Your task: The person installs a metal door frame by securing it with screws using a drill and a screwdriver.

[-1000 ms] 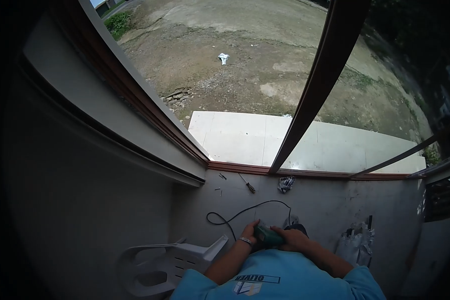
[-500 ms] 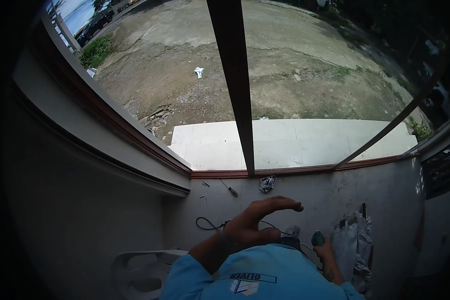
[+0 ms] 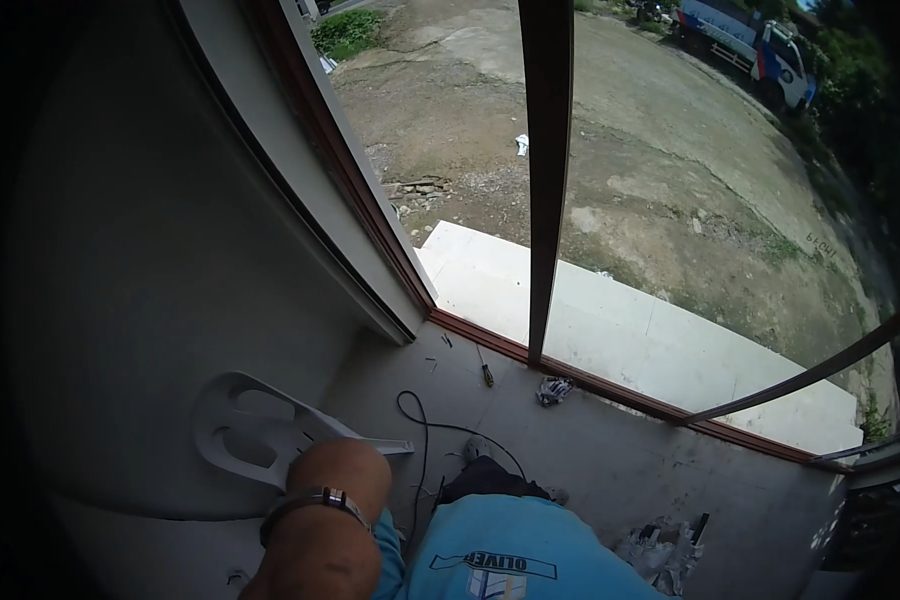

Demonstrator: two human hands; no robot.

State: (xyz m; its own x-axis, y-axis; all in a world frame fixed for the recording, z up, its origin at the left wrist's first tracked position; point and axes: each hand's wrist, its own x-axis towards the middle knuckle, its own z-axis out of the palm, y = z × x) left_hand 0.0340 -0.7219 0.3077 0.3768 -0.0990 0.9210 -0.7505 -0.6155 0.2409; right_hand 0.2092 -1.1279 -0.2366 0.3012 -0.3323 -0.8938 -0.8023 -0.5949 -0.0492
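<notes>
My left hand [image 3: 340, 470] is over the white plastic chair [image 3: 232, 400] at lower left, with a wristband [image 3: 315, 505] on the wrist. Only its back shows; the fingers are hidden, so whether it touches the chair or holds anything cannot be told. My right hand is out of view. Beside the chair a black cord [image 3: 425, 440] loops across the floor toward my shoe [image 3: 478, 448].
A screwdriver [image 3: 486, 370] and a crumpled wrapper [image 3: 555, 390] lie by the brown door track [image 3: 620, 400]. A dark upright frame [image 3: 548, 200] rises from it. Torn wrapping [image 3: 665, 550] lies at lower right. Outside are a pale step [image 3: 650, 320] and a parked truck [image 3: 740, 45].
My view has turned. My left hand has moved from in front of my body to the chair at lower left. My right hand, earlier around a green-ended object, has left the view.
</notes>
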